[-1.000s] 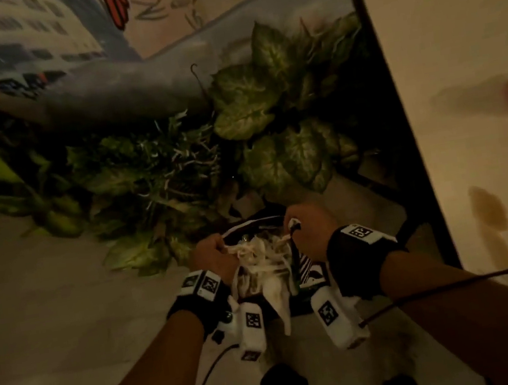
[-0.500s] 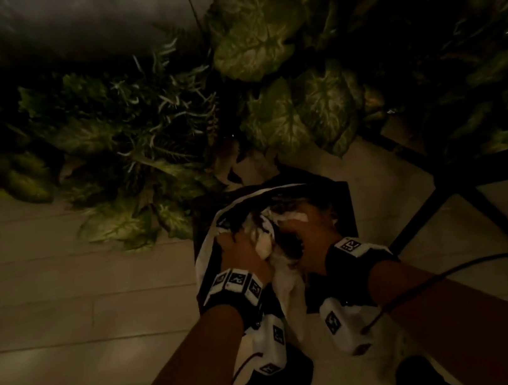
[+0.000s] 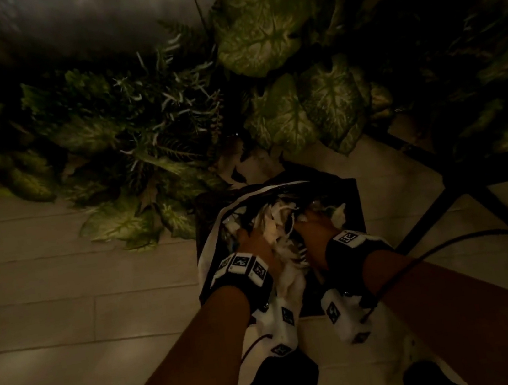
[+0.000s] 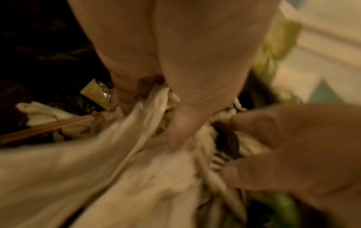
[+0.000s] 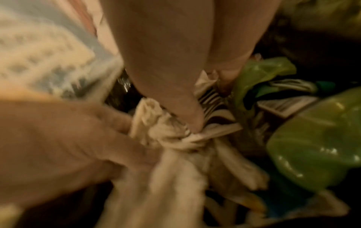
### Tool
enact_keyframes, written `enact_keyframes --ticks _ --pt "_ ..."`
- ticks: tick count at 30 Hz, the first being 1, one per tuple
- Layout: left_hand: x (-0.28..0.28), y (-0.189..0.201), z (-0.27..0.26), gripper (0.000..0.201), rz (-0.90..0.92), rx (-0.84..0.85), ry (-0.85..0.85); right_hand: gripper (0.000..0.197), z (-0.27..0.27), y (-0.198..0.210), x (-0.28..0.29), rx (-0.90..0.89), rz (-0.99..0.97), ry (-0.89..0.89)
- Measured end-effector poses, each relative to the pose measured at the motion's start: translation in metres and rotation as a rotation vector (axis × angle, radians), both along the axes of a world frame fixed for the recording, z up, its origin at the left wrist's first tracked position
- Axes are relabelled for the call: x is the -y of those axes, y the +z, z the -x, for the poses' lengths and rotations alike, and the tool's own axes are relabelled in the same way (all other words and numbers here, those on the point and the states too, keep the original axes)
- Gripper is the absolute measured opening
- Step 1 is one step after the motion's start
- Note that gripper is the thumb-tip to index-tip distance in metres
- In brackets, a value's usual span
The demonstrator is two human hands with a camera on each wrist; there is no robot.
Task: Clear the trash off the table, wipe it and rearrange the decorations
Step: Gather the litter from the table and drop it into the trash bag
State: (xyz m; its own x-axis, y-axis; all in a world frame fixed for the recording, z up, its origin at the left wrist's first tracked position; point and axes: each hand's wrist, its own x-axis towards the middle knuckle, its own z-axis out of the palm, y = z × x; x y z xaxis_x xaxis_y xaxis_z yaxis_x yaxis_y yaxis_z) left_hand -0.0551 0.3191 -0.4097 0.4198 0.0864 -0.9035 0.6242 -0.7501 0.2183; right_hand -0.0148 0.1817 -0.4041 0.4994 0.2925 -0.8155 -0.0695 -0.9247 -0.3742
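Both hands were down in the mouth of a black bin (image 3: 356, 210) that stood on the pale plank floor (image 3: 65, 303), close against a bank of green plants (image 3: 264, 26). The left hand (image 3: 255, 241) had its grip pinched on a bunch of white crumpled paper (image 3: 276, 231) — in the left wrist view the fingers (image 4: 125, 94) were curled into the folds of that paper (image 4: 121, 162), thumb pressed against it. The right hand (image 3: 310, 233) sat just beside it, its grip likewise pinched on the same white wad; the right wrist view showed a fingertip (image 5: 192, 121) driven into a twisted knot of the paper (image 5: 175, 135). The two hands were nearly touching, the trash bunched between them and hanging in a tail toward the person's wrists. A black-and-white liner (image 3: 218, 224) draped over the bin's near rim. Inside the bin, round the hands, lay other rubbish: a shiny green plastic bag (image 5: 312, 146), a striped black-and-white wrapper (image 5: 210, 98), a small yellow-edged packet (image 4: 95, 94) and a thin reddish straw (image 4: 48, 126). Both wrist views were blurred, so finer detail could not be told. To the right of the bin stood the dark legs of a table (image 3: 476, 192), its top out of view. Black bands with white marker blocks (image 3: 243, 264) ringed each wrist.
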Motion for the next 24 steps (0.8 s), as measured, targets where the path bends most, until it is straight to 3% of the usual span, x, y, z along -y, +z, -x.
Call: enact_keyframes --ticks 5,8,14,18,21,24 --pt "-0.003 0.047 -0.003 0.066 0.075 0.158 0.067 0.079 -0.005 0.043 0.009 0.121 -0.17 -0.041" --pt "-0.008 0.071 0.002 0.056 0.044 0.216 0.082 0.078 -0.007 0.08 0.015 0.058 -0.179 -0.065" --pt "-0.017 0.131 -0.004 0.054 -0.06 0.309 0.215 0.061 -0.009 0.145 0.029 0.078 -0.2 -0.15" --pt "-0.017 0.182 -0.02 0.044 -0.11 0.399 0.27 0.043 -0.015 0.208 0.048 0.153 -0.29 -0.111" --pt "-0.007 0.222 -0.028 0.014 -0.092 0.511 0.281 0.035 -0.019 0.264 0.08 0.24 -0.382 -0.071" --pt "0.024 0.264 -0.033 0.02 -0.077 0.6 0.333 0.034 -0.023 0.313 0.136 0.334 -0.393 -0.003"
